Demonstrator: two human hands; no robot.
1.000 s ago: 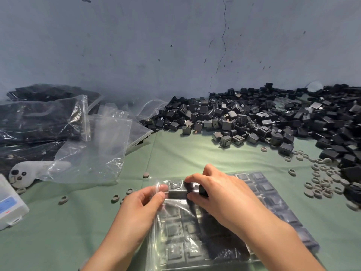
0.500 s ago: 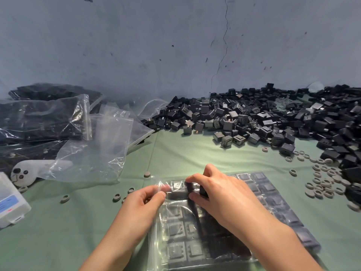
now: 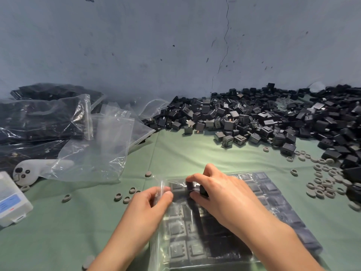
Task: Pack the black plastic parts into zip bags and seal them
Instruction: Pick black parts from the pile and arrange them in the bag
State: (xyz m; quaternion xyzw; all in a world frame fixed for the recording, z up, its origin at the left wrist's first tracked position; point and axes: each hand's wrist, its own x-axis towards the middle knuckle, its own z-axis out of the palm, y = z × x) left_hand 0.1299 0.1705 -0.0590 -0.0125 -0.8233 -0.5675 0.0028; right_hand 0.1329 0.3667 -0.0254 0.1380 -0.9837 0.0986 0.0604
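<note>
**Black Parts Going Into Zip Bag**

A person's left hand (image 3: 154,200) is pinching the open mouth of a clear zip bag (image 3: 181,249) lying at 6 o'clock on the green bench (image 3: 185,153). The right hand (image 3: 220,194) is gripping a black plastic part (image 3: 193,187) at that opening. Loose black parts (image 3: 254,118) are lying heaped at 2 o'clock, and empty bags (image 3: 101,145) at 9 o'clock.

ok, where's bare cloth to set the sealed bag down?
Two patches: the green cloth between the pile of black parts and the zip bag, and near-left between the white box and that bag, bar a few stray rings. Crowded: grey rings on the right, empty bags on the left.
</note>
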